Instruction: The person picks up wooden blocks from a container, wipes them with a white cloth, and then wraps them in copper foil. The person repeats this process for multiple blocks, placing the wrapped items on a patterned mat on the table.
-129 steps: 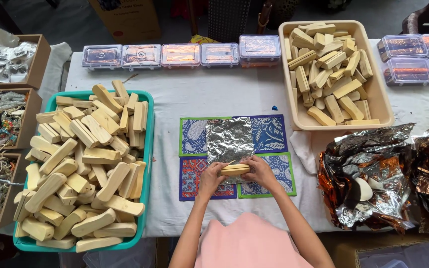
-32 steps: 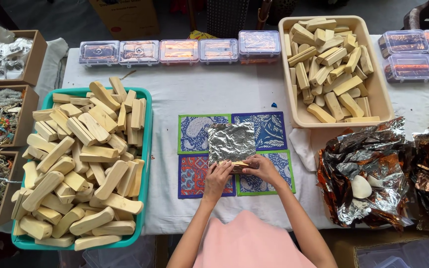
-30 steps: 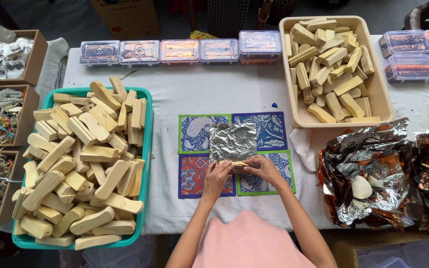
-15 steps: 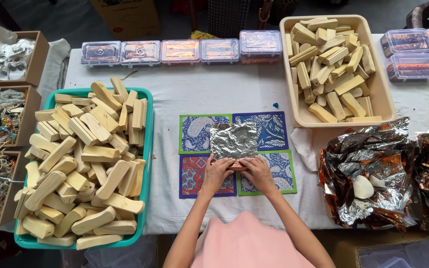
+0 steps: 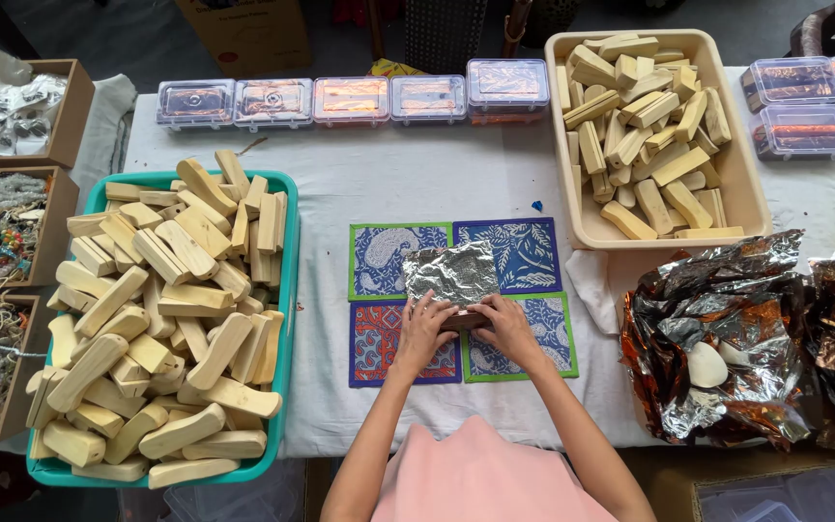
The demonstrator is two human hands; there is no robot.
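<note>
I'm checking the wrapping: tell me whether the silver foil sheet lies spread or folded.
Partly folded: the silver foil sheet lies spread on the patterned mats, its near edge turned under both hands.

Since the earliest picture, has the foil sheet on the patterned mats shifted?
Yes, slightly. The foil sheet has been pulled toward the person over the patterned mats: its near edge is now folded over the wooden piece under both hands, left hand, right hand.
</note>
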